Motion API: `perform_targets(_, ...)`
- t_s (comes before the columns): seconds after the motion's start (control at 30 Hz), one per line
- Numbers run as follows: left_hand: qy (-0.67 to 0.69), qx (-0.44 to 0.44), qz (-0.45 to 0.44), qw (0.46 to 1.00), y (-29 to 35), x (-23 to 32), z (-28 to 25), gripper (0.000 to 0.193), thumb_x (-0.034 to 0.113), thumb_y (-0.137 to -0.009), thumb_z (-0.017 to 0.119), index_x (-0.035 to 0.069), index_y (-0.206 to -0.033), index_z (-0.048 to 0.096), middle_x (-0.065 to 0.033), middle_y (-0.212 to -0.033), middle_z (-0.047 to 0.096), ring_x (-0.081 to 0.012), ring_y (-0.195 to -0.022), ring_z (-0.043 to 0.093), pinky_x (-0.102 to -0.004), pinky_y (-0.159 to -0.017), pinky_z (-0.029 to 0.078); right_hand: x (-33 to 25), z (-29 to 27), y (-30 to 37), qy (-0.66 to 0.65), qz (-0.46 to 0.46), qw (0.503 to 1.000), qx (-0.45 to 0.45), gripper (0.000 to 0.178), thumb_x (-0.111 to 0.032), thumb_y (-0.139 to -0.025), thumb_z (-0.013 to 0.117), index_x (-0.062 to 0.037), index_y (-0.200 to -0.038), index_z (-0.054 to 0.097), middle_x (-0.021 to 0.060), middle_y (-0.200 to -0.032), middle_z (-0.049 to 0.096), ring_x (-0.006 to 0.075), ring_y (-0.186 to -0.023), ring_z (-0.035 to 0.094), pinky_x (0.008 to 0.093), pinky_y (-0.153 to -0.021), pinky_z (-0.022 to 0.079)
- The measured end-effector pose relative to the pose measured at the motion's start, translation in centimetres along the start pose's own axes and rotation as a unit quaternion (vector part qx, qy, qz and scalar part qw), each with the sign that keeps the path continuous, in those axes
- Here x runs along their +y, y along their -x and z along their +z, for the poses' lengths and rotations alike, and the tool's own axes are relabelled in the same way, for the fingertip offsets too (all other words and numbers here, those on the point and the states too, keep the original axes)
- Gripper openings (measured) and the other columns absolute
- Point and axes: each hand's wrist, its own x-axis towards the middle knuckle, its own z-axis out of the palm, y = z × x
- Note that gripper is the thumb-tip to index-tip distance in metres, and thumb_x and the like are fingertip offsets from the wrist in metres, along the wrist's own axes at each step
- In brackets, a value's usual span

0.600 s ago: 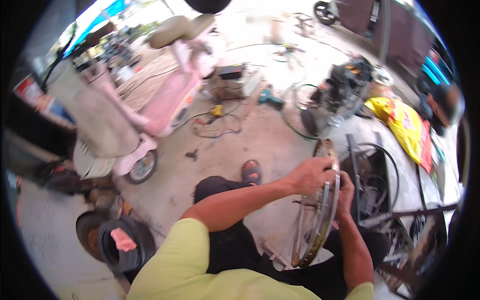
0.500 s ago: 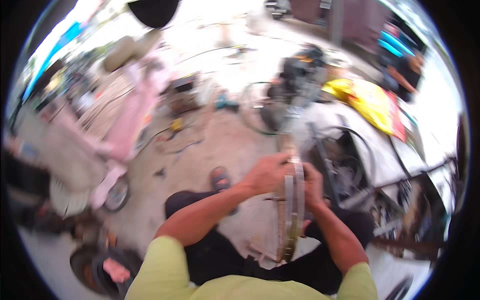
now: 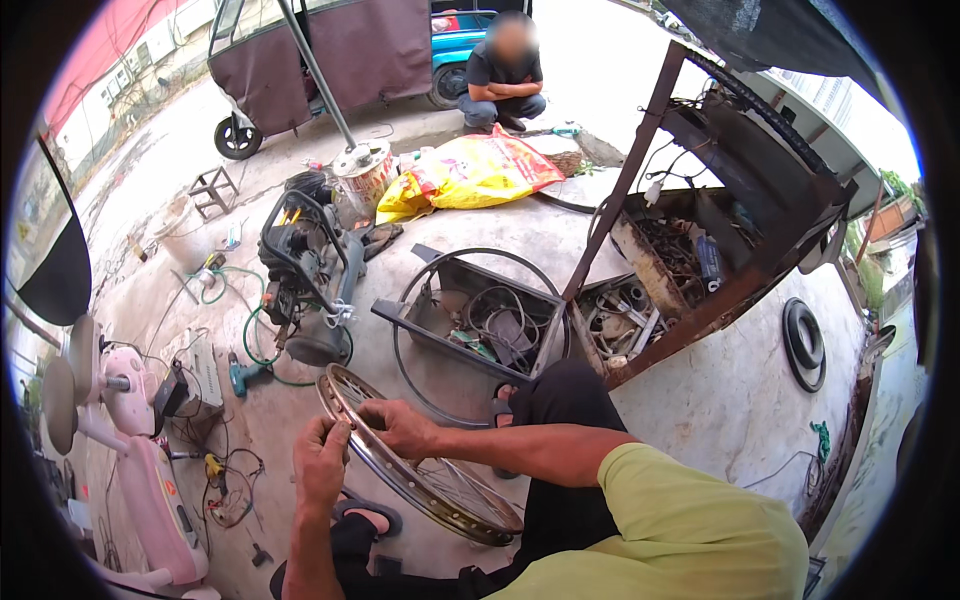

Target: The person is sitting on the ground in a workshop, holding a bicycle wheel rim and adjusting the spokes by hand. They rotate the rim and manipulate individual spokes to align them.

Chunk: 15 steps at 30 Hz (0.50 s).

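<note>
A bare metal wheel rim [image 3: 408, 484] with thin spokes lies tilted across my lap, its row of holes facing outward. My left hand [image 3: 321, 462] is closed on the rim's far left part, thumb and fingertips pressed together at its outer edge. Just right of it, my right hand [image 3: 400, 428] reaches over the spokes with curled fingers and grips the same stretch of rim from the inner side. Anything small between the fingertips is hidden.
An engine-like machine [image 3: 315, 270] stands ahead, beside a dark metal bin of parts [image 3: 470, 290]. A rusty cabinet [image 3: 690, 310] fills the right. A pink scooter [image 3: 150, 490] and a teal drill [image 3: 240, 374] are left. Farther off, a person [image 3: 503, 80] squats behind a yellow sack [image 3: 465, 175].
The view has swung to the right and is sharper. The rim, seen upright and edge-on before, now leans over with its spokes showing. Both hands stay on it.
</note>
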Motion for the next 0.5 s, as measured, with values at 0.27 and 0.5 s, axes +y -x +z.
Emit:
perform_targets(0.27, -0.022, -0.004, 0.055, 0.998, -1.2, -1.2, 0.3, 0.022, 0.021, -0.098, 0.062, 0.006, -0.083, 0.059, 0.0048, -0.057, 0.047, -0.0033, -0.043, 0.037, -0.0216, -0.038, 0.025, 0.8, 0.6, 0.4, -0.064, -0.015, 0.997, 0.035, 0.03, -0.028, -0.093, 0.07, 0.0013, -0.1, 0.065, 0.0066, -0.084, 0.066, 0.0101, -0.078, 0.056, 0.0314, -0.071, 0.048)
perform_targets(0.5, 0.049, 0.006, 0.036, 0.998, 0.3, 1.6, 1.8, 0.018, 0.019, -0.097, 0.061, 0.009, -0.084, 0.056, 0.0038, -0.059, 0.045, -0.0045, -0.042, 0.036, -0.0217, -0.036, 0.026, 1.6, 0.8, 2.7, -0.086, 0.004, 0.994, 0.065, 0.029, -0.024, -0.091, 0.074, -0.0001, -0.105, 0.065, 0.0027, -0.092, 0.065, 0.0088, -0.085, 0.057, 0.0281, -0.075, 0.048)
